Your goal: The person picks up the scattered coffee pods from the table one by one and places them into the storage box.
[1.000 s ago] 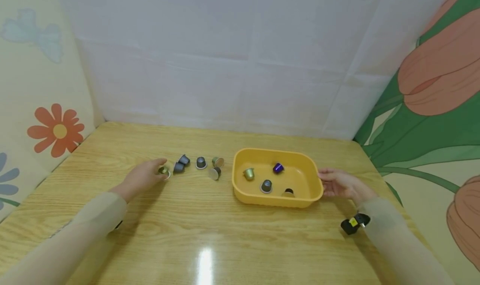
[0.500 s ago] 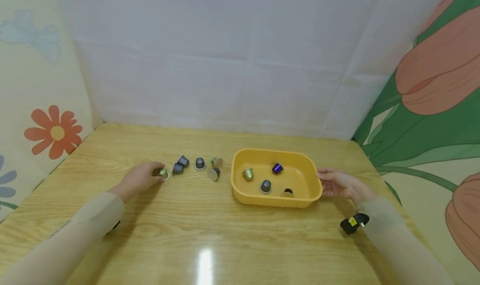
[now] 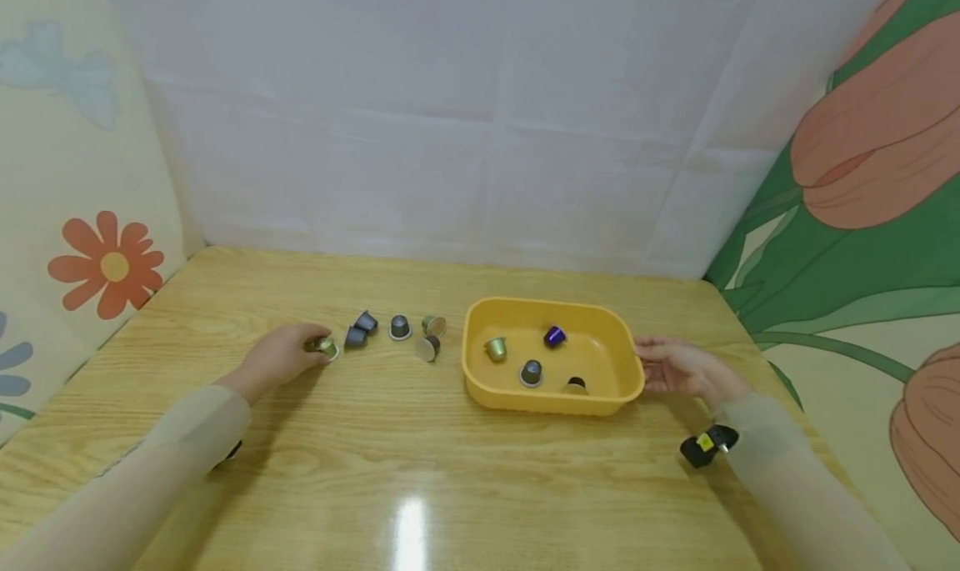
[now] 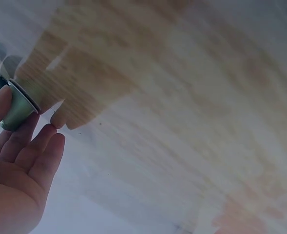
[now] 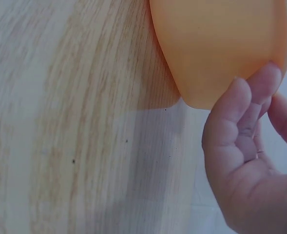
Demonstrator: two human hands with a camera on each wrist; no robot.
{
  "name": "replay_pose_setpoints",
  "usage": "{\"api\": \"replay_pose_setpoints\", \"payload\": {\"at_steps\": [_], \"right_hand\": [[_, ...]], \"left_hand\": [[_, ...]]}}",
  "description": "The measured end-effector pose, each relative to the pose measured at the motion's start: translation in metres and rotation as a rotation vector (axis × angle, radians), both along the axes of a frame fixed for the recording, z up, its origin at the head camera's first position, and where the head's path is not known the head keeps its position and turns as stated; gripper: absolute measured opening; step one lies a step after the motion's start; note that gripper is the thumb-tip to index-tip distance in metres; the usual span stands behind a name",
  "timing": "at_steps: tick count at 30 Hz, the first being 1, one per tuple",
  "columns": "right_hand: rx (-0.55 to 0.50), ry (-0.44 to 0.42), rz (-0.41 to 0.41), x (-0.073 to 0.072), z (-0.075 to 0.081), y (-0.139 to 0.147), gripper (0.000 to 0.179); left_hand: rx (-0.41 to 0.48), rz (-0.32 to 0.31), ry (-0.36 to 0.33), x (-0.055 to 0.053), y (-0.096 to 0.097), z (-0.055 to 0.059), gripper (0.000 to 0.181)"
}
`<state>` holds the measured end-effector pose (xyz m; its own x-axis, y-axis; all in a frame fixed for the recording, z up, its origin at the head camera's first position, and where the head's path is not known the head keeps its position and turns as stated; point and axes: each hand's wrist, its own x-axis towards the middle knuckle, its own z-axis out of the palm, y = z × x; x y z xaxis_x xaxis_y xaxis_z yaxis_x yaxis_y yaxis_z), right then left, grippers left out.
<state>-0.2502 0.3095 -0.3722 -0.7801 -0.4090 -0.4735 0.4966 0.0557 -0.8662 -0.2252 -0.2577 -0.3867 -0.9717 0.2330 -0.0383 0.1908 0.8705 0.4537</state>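
Left fingers (image 4: 24,139) tight round tapered green capsule (image 4: 19,108); right fingers (image 5: 224,117) curled on smooth tub (image 5: 221,48)

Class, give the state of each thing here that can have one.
Left hand: pinching the held capsule
Held capsule: between thumb and fingers
Right hand: touching the yellow tray
Yellow tray: upright, holding four capsules
Purple capsule: on its side
Tray's green capsule: tilt unclear
Tray's black capsule: standing rim down
Fourth tray capsule: partly hidden
Table's black capsule: standing rim down
Two grey capsules: on their sides
Two pale-lidded capsules: on their sides
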Motion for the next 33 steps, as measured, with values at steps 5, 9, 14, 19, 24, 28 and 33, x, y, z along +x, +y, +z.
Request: {"api": "replay_pose_setpoints", "payload": {"at_steps": [5, 9, 14, 19, 24, 28, 33], "right_hand": [[0.007, 0.005, 0.007, -0.001, 0.000, 0.000, 0.021], [0.006, 0.004, 0.005, -0.001, -0.001, 0.000, 0.022], [0.005, 0.003, -0.003, 0.000, 0.000, -0.001, 0.022], [0.008, 0.016, 0.010, -0.002, -0.003, 0.002, 0.009], [-0.059, 0.035, 0.092, -0.008, -0.010, 0.010, 0.015], [-0.051, 0.036, 0.088, -0.008, -0.009, 0.009, 0.016], [0.011, 0.016, 0.004, -0.001, -0.002, 0.001, 0.007]], "left_hand": [[0.027, 0.008, -0.008, 0.000, 0.000, -0.001, 0.047], [0.043, 0.008, -0.014, 0.000, -0.002, 0.000, 0.047], [0.058, 0.006, -0.036, 0.003, -0.001, 0.008, 0.050], [0.064, 0.007, -0.060, 0.005, 0.001, 0.017, 0.052], [0.068, -0.015, -0.045, 0.004, 0.003, 0.022, 0.054], [0.060, -0.030, -0.024, 0.004, 0.009, 0.028, 0.053], [0.056, -0.048, 0.004, 0.004, 0.017, 0.034, 0.052]]}}
